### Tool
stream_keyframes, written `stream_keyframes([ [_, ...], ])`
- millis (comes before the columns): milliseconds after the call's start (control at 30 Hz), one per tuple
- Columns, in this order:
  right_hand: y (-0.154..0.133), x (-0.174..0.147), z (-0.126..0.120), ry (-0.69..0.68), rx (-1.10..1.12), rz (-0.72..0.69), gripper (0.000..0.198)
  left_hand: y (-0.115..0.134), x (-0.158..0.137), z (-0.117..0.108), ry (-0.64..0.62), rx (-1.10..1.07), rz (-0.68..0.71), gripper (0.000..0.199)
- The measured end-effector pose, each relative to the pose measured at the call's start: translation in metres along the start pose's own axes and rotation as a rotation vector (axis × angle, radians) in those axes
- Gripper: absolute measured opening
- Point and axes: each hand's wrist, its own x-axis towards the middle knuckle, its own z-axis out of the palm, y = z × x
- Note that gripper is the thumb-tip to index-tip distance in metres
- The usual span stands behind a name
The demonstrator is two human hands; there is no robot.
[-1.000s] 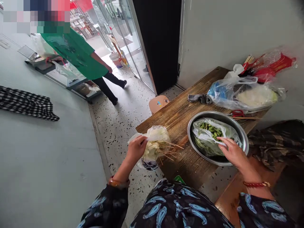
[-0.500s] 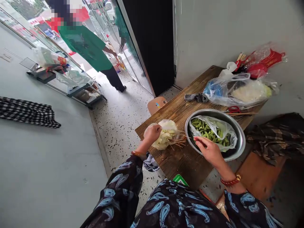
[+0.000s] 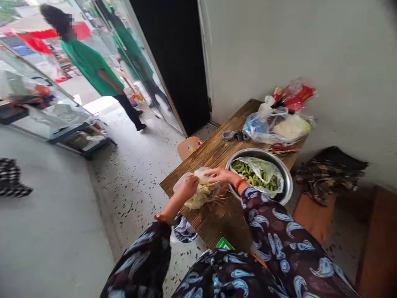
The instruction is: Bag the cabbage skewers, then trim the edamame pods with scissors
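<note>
A clear plastic bag (image 3: 201, 170) of pale, yellowish-white food pieces (image 3: 196, 201) lies near the left end of the wooden table, with several thin wooden skewers (image 3: 219, 199) sticking out to the right. Over the bag's left side is my left hand (image 3: 187, 187), fingertips pinched together; what they hold, if anything, is hidden. My right hand (image 3: 219, 176) reaches across the bag from the right, its fingers stretched out and slightly apart above the bag, close to my left fingertips. Whether the right fingers touch the bag is unclear.
Right of the bag stands a metal bowl (image 3: 288, 188) holding a bag of green pods (image 3: 254, 173). Behind it on the table (image 3: 198, 229) are red-handled scissors (image 3: 277, 147), a grey cloth (image 3: 235, 135) and plastic bags (image 3: 281, 126). A person in green (image 3: 89, 68) stands by the glass door.
My right hand has moved left from the bowl's near rim to the bag of pale pieces. My left hand stays pinched over the bag. The camera view has shifted; the person in green has turned.
</note>
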Motion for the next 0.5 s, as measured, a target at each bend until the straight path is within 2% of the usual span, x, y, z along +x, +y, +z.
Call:
stream_keyframes([
  [100, -0.013, 0.001, 0.021, -0.059, -0.061, -0.005, 0.029, -0.005, -0.009, -0.004, -0.007, 0.020, 0.064, 0.032],
  [200, -0.026, 0.000, 0.036, 0.027, -0.130, 0.028, 0.013, -0.010, -0.012, -0.010, -0.009, 0.127, 0.056, 0.038],
  [367, -0.037, 0.000, 0.040, 0.194, -0.174, 0.082, 0.023, -0.009, -0.006, -0.019, 0.049, 0.227, 0.006, 0.041],
  [500, -0.031, -0.013, 0.039, 0.249, -0.202, 0.169, 0.020, -0.004, -0.006, -0.007, 0.101, 0.133, -0.001, 0.041],
])
